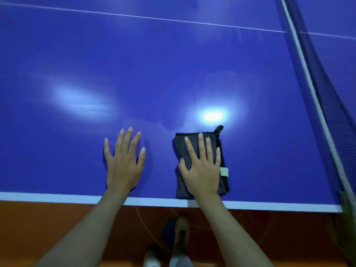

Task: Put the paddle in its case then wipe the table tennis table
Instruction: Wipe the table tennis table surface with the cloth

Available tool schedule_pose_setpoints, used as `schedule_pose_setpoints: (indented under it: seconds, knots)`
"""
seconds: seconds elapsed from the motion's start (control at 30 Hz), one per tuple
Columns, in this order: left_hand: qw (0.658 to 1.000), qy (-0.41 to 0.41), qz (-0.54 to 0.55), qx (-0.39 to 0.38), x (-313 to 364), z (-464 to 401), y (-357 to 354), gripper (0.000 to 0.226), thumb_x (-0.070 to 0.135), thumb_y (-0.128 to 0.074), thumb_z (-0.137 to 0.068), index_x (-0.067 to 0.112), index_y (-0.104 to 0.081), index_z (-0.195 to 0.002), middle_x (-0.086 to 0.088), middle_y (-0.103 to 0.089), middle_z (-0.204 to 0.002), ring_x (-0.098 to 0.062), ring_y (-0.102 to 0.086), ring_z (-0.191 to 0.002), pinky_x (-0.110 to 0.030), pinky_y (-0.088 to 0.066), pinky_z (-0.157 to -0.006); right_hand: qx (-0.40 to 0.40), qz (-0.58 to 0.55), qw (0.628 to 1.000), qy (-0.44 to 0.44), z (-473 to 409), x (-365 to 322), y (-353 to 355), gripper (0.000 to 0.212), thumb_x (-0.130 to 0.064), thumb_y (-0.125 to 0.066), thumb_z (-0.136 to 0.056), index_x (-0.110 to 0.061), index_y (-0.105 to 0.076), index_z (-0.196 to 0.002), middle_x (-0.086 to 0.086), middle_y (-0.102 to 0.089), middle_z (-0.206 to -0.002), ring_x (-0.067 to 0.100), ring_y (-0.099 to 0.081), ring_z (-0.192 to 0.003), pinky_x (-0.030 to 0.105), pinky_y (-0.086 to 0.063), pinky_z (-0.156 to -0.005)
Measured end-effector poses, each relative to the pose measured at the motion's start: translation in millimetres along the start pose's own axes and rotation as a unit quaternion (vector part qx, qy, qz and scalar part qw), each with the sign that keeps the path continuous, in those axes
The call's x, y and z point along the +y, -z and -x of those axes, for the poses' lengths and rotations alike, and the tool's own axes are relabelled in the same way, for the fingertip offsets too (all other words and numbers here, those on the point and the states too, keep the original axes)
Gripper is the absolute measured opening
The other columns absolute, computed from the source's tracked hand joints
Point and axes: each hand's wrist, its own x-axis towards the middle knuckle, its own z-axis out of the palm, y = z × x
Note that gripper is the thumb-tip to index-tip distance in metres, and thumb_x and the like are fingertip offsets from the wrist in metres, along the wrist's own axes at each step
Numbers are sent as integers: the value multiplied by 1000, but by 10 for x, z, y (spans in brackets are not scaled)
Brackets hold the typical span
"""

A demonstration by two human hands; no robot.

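We have the right hand [202, 170] flat on a folded dark grey cloth [223, 151], fingers straight and spread, thumb lying along the cloth's left fold; nothing is pinched, the palm simply presses the cloth onto the blue table tennis table [173, 64]. A flat palm spreads pressure over the whole pad, which suits wiping. The cloth lies just inside the white near edge line [48, 197], its hanging loop [218, 130] pointing away from us and a pale label [224, 172] showing at its right side. The left hand [123, 164] rests open on the bare surface just beside the cloth, fingers splayed, likely bracing our lean over the table. The net [316, 93] runs along the right. Paddle and case are not in view, so we judge the wiping step is in hand. Below the table edge we see the orange floor [38, 228] and shoes [181, 228].
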Motion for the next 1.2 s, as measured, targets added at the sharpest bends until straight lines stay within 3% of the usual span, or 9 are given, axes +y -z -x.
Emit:
schedule_pose_setpoints:
  seconds: [0.43, 0.6, 0.83, 1.07, 1.2]
  knots:
    - [999, 18, 24, -32, -24, -53, -40, 56, 42, -33, -105, 18, -45, -154, -2, -28, -168, -23, -23, -157, -63, -15, -124, 37, -10, 999, -28, -2407, -94, -168, 63, -51, -34, -100, -38, -33, -162, 5, -25, -172, 27, -20, -159, 56, -13, -127]
    - [999, 6, 37, -19, -37, -84, -74, 57, 42, -40, -104, 17, -43, -156, -2, -27, -168, -23, -22, -157, -63, -17, -123, 32, -8, 999, -1, -2769, -30, -223, 63, -52, -29, -100, -40, -32, -162, 3, -25, -172, 26, -20, -159, 55, -12, -128]
    - [999, -13, 23, -20, -51, -98, -58, 59, 46, -35, -106, 19, -37, -158, -3, -26, -169, -22, -18, -158, -62, -16, -123, 16, 1, 1000, 10, -1780, -317, -215, 64, -49, -31, -100, -40, -26, -164, 3, -20, -173, 24, -16, -160, 53, -11, -129]
    - [971, 19, 233, 42, -145, -38, 44, 47, 39, -41, -106, 20, -49, -148, 3, -41, -161, -16, -22, -156, -53, -10, -127, -2, 23, 1000, 16, 26, -812, -188, 65, -51, -35, -104, -38, -20, -165, 4, -14, -174, 25, -10, -162, 54, -12, -129]
    - [979, 11, 196, 59, -467, 73, 208, 44, 33, -37, -107, 18, -49, -147, 1, -43, -160, -19, -27, -155, -51, -15, -127, -15, 24, 1000, 3, 874, -1090, -177, 67, -53, -36, -105, -37, -13, -166, 3, -9, -175, 25, -6, -162, 56, -14, -128]
